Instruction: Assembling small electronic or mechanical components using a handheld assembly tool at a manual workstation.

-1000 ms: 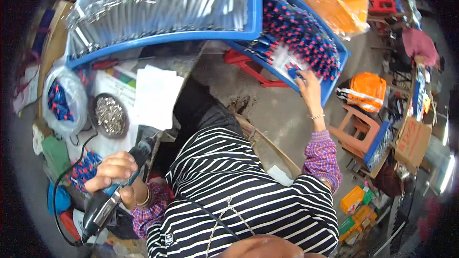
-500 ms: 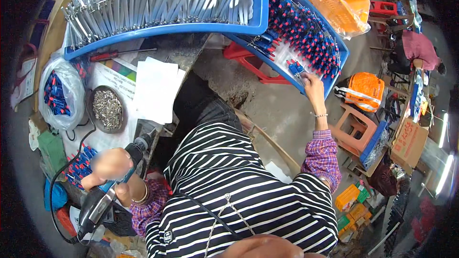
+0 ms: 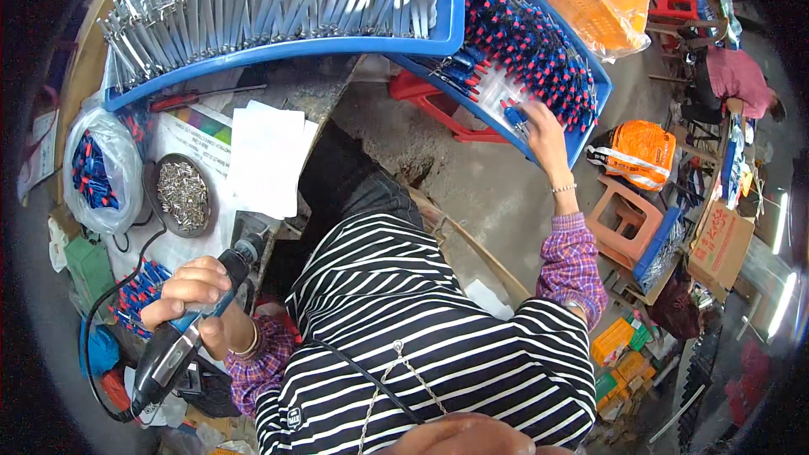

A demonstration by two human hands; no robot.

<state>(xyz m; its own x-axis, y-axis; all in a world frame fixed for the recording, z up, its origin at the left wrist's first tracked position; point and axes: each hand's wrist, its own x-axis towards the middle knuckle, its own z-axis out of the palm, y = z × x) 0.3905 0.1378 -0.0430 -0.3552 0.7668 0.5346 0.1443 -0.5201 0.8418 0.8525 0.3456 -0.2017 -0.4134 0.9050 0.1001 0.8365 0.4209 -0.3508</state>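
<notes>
My left hand is wrapped around a corded electric screwdriver, black and teal, its tip pointing up and right over the table edge. At the right, my right hand reaches into a blue crate. Its fingers curl over a few small blue pieces with red tips at the crate's near side; the fingertips are partly hidden. Rows of similar blue-and-red pieces fill the crate's far part. Beside my left hand lies a pile of blue-and-red pieces on the table.
A blue tray of flat metal strips spans the back. Left on the table are a bowl of small metal parts, a plastic bag of blue-and-red pieces, white paper and a red-handled screwdriver. A red stool stands below the crate.
My right hand has moved slightly farther into the crate, over the blue pieces. The left hand keeps its hold on the electric screwdriver. The whole view has shifted a little.
</notes>
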